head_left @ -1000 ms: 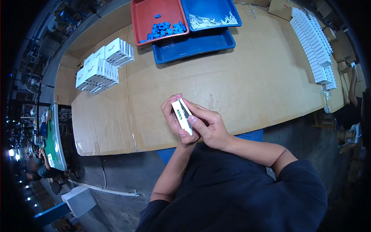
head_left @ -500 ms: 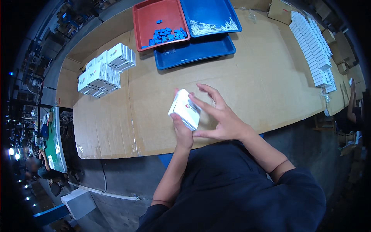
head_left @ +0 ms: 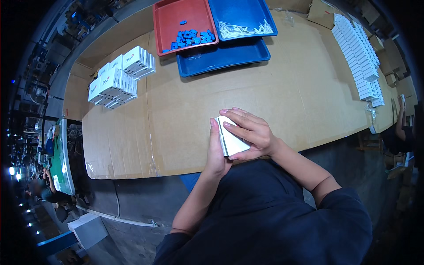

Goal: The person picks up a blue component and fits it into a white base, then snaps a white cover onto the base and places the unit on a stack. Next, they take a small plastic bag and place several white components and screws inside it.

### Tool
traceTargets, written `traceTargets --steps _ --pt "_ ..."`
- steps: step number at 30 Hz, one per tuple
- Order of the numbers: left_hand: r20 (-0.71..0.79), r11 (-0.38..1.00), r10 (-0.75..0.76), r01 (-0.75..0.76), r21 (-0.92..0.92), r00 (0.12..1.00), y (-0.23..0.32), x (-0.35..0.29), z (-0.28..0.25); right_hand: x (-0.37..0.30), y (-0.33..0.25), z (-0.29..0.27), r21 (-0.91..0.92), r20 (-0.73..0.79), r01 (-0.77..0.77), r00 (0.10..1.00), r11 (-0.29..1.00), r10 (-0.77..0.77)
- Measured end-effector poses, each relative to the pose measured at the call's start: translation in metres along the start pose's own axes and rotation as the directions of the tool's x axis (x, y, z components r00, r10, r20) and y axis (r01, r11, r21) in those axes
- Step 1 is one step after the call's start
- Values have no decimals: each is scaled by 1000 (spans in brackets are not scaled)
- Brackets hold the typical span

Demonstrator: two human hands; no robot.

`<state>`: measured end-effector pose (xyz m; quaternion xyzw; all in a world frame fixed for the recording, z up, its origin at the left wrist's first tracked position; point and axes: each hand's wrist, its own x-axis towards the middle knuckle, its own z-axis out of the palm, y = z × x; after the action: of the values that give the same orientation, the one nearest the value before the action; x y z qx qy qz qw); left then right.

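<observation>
Nearest, just beyond the dark shirt: both hands on one flat white box (head_left: 234, 138), held tilted above the near edge of the table. Left hand (head_left: 217, 153) closed around the left side, thumb lying along the edge; underside of the hold hidden. Right hand (head_left: 255, 134) over the broad face, fingers a little spread, thumb at the near end. No gap seen between right fingertips and box.

Change: half a second ago the right hand stood open and the left alone bore the box; now both have hold of it. Broad face still turned up, box slightly farther right. Judgement: a firmer, two-sided hold, handling of this box apparently unfinished. A dark line runs down its left edge; whether seam or opening, cannot tell.

Next out, cardboard table cover (head_left: 185, 99). Left: stacked white boxes (head_left: 115, 84). Farther, centre: lower blue tray (head_left: 225, 64), partly under a red tray (head_left: 182, 15) with small blue parts (head_left: 190, 39) and an upper blue tray (head_left: 240, 12) with slim white pieces (head_left: 245, 29). Far right: long rows of white boxes (head_left: 358, 62). Trays and stacks appear unchanged.
</observation>
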<state>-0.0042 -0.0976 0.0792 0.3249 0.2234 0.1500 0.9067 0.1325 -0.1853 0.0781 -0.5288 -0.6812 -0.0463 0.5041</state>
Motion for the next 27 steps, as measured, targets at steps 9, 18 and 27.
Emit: traceTargets --steps 9,18,27 --pt "151 842 359 -390 372 921 -22 15 -6 -2 -1 21 480 -165 -400 833 781 529" --pt "-98 948 259 -233 219 961 -7 20 -16 -13 -2 9 224 53 -446 894 867 446" --pt "-147 961 160 -120 250 976 -15 19 -17 -23 10 21 -47 56 -240 969 970 243"
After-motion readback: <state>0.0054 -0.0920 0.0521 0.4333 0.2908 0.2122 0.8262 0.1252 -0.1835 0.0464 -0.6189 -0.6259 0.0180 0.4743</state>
